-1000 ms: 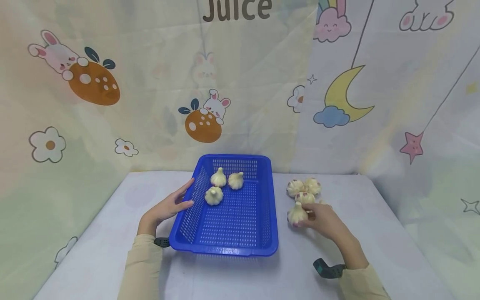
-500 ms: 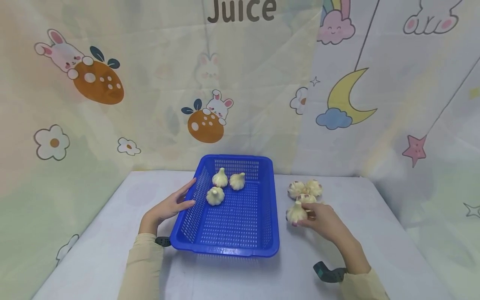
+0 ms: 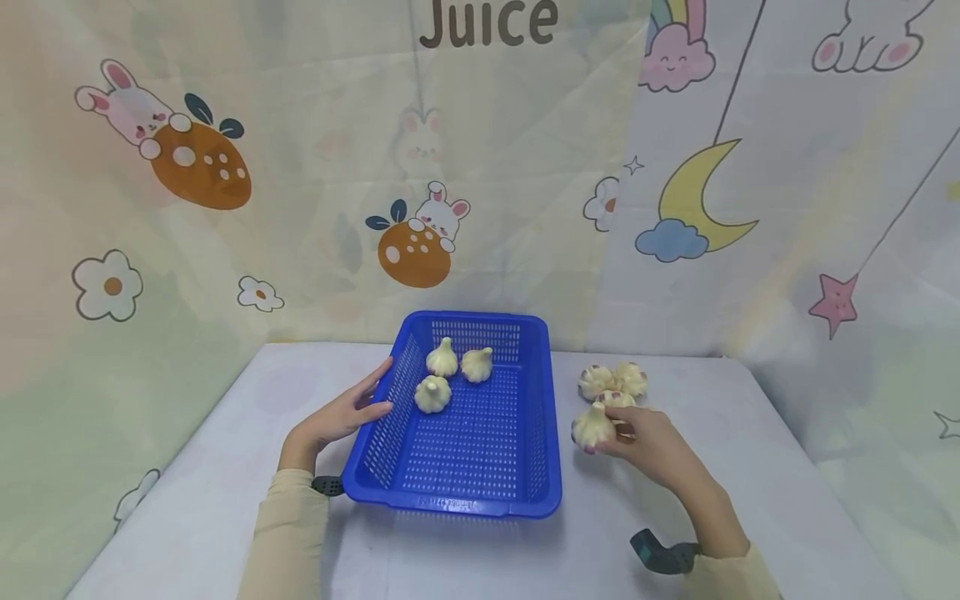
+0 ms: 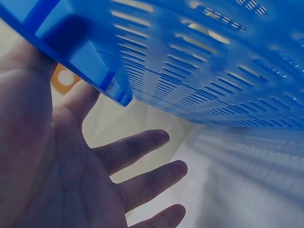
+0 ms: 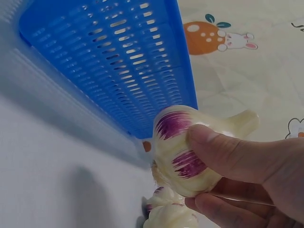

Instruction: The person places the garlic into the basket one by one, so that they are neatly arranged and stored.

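Note:
A blue slotted plastic basket [image 3: 457, 503] stands on the white table, with three garlic bulbs [image 3: 432, 395] at its far left. My left hand [image 3: 330, 421] rests on the basket's left rim. In the left wrist view, the left hand's other fingers [image 4: 147, 185] reach out straight and spread below the rim. My right hand [image 3: 648, 446] pinches a garlic bulb [image 3: 592, 428] just right of the basket. The right wrist view shows this bulb with purple streaks [image 5: 178, 152], held between thumb and fingers, raised off the table, its stem pointing toward the wall side.
Beyond the right hand, several more garlic bulbs [image 3: 596, 382] lie clustered on the table [image 3: 750, 467]. A cloth backdrop [image 3: 525, 250] with cartoon prints hangs behind the table. Dark straps [image 3: 663, 554] sit at both wrists.
The view has turned slightly left. Against the basket, my right hand has shifted a little to the left with the garlic bulb. My left hand stays on the rim.

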`<action>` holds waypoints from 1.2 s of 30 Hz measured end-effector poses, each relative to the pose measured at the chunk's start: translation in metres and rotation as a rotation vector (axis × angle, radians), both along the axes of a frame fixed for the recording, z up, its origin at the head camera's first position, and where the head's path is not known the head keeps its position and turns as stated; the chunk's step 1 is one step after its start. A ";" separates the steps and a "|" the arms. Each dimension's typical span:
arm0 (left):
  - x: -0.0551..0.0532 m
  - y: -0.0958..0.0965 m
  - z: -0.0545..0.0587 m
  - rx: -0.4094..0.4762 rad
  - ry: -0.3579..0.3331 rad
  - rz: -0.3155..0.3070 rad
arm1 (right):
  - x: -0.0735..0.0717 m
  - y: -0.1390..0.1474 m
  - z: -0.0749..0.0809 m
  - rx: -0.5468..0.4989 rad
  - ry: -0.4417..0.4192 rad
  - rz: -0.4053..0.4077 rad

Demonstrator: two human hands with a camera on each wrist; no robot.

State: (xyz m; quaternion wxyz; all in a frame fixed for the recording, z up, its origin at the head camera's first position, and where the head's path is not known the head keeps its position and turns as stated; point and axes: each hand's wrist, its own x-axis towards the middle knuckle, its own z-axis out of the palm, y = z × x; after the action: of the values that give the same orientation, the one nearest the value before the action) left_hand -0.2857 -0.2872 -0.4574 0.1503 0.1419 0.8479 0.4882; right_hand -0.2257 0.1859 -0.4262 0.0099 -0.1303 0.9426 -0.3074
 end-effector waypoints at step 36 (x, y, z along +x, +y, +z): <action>0.002 0.001 0.000 -0.001 0.018 -0.029 | 0.005 -0.012 0.016 -0.076 0.133 -0.007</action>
State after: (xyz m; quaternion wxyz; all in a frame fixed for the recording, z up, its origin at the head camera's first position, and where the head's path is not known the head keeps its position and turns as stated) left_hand -0.2838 -0.2865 -0.4578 0.1496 0.1587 0.8472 0.4844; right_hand -0.2210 0.1744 -0.4102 -0.0590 -0.1472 0.9293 -0.3334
